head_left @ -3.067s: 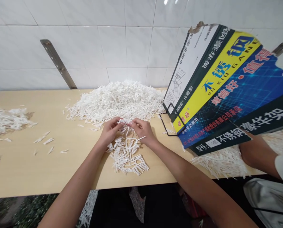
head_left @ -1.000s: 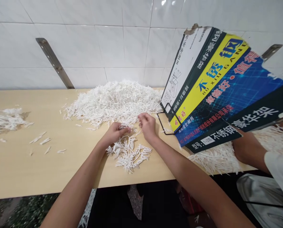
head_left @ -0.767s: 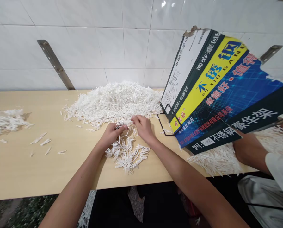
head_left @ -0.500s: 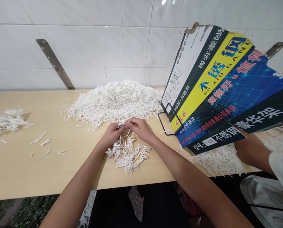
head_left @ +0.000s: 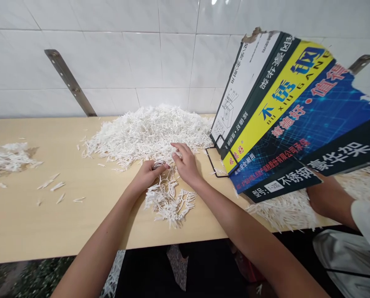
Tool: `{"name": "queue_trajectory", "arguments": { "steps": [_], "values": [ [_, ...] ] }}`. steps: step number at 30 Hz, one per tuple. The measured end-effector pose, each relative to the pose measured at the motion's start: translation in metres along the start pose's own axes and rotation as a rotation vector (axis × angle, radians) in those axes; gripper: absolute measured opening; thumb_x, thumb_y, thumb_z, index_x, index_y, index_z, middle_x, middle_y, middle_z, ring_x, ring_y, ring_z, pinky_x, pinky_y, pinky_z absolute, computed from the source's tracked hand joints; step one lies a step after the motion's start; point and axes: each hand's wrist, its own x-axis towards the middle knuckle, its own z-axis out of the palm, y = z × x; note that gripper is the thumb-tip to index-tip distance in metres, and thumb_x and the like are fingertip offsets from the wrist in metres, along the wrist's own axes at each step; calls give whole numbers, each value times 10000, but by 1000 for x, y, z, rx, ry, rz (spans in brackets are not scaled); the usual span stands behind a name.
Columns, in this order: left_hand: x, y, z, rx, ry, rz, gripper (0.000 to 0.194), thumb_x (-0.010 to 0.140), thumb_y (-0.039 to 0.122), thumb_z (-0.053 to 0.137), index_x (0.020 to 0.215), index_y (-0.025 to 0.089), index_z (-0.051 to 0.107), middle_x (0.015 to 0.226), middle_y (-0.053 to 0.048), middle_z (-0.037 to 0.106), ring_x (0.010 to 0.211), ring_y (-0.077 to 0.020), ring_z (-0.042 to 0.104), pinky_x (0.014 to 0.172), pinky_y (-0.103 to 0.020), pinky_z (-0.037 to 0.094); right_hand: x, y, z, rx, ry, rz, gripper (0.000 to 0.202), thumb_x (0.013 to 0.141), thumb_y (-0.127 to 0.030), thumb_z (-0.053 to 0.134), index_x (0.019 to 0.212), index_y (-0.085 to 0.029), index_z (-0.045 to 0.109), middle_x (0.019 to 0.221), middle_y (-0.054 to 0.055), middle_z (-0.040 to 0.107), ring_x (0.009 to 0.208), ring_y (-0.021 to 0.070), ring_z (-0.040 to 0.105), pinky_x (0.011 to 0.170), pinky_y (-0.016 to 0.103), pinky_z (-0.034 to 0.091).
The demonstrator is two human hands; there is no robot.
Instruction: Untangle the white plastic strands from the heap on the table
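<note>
Thin white strands lie in a large heap against the tiled wall. In front of it, nearer me, is a smaller loose cluster of white strands. My left hand is curled at the heap's front edge, thumb stretched to the right, closed on some white strands; its fingertips are partly hidden. To its right, my right hand has its fingers apart, with the tips at the front of the heap. I see nothing held in it.
A printed cardboard box piece stands upright on the right, by a black wire frame. Beyond it are another person's arm and more strands. Loose strands lie left on the wooden table.
My right hand has parted from my left, its fingers opening and moving toward the heap. My left hand has stayed almost in place. The small cluster has shifted slightly.
</note>
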Motion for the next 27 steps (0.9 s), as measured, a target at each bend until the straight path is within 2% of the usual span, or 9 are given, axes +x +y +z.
{"name": "queue_trajectory", "arguments": {
  "steps": [2, 4, 8, 11, 15, 17, 21, 25, 27],
  "values": [
    [1, -1, 0, 25, 4, 14, 525, 819, 513, 707, 586, 213, 344, 483, 69, 290, 438, -66, 272, 439, -246, 178, -1, -2, 0, 29, -67, 1, 308, 992, -338, 540, 1237, -242, 700, 1249, 80, 695, 1111, 226, 631, 892, 345, 507],
    [2, -1, 0, 26, 0, 14, 527, 809, 509, 723, 594, 212, 344, 486, 72, 291, 440, -63, 270, 438, -242, 177, -1, -1, 0, 50, -139, 12, 235, 963, -350, 599, 1100, -235, 752, 1098, 57, 744, 1023, 213, 657, 865, 330, 503],
    [4, 1, 1, -52, -14, 20, 512, 779, 497, 757, 626, 211, 361, 506, 80, 295, 437, -56, 282, 435, -229, 183, -2, 1, 2, 42, -72, 74, 163, 910, -321, 667, 819, -215, 750, 838, 28, 748, 805, 186, 657, 788, 314, 488],
    [6, 1, 0, -102, -7, -10, 520, 762, 499, 771, 596, 207, 374, 485, 80, 303, 417, -52, 274, 424, -231, 177, -2, -1, 1, 72, -45, 100, 212, 923, -380, 650, 837, -212, 745, 850, 38, 748, 798, 190, 654, 760, 310, 484],
    [6, -1, -2, -138, -4, -34, 519, 754, 528, 769, 573, 199, 410, 467, 79, 305, 405, -52, 264, 420, -234, 173, 0, -3, 0, 203, -185, 168, 302, 866, -478, 709, 996, -209, 761, 945, 47, 762, 827, 189, 656, 721, 291, 485],
    [7, -2, -2, -124, -6, -31, 511, 745, 530, 777, 584, 196, 425, 481, 77, 313, 417, -55, 276, 427, -233, 176, 0, -2, 2, 240, -227, 192, 299, 844, -487, 723, 918, -200, 765, 888, 40, 759, 803, 188, 655, 713, 291, 481],
    [6, -1, 1, -61, 39, -2, 538, 718, 503, 802, 563, 194, 391, 497, 69, 319, 444, -59, 299, 439, -235, 183, 0, 11, 4, 172, -122, 221, 230, 844, -405, 703, 769, -190, 733, 755, 19, 721, 733, 177, 630, 713, 300, 466],
    [1, 2, -3, -167, 52, -88, 523, 704, 494, 809, 564, 204, 397, 476, 80, 291, 399, -53, 261, 411, -241, 155, 5, 25, -1, 128, 103, 339, 278, 937, -399, 563, 896, -179, 729, 788, 42, 705, 716, 181, 617, 679, 306, 481],
    [-3, 1, -7, -227, 82, -123, 520, 707, 480, 805, 564, 212, 384, 462, 87, 274, 378, -48, 235, 400, -241, 137, 6, 25, -4, 111, 177, 325, 297, 964, -396, 532, 1019, -173, 720, 896, 75, 716, 791, 199, 641, 710, 320, 509]
  ]
}}
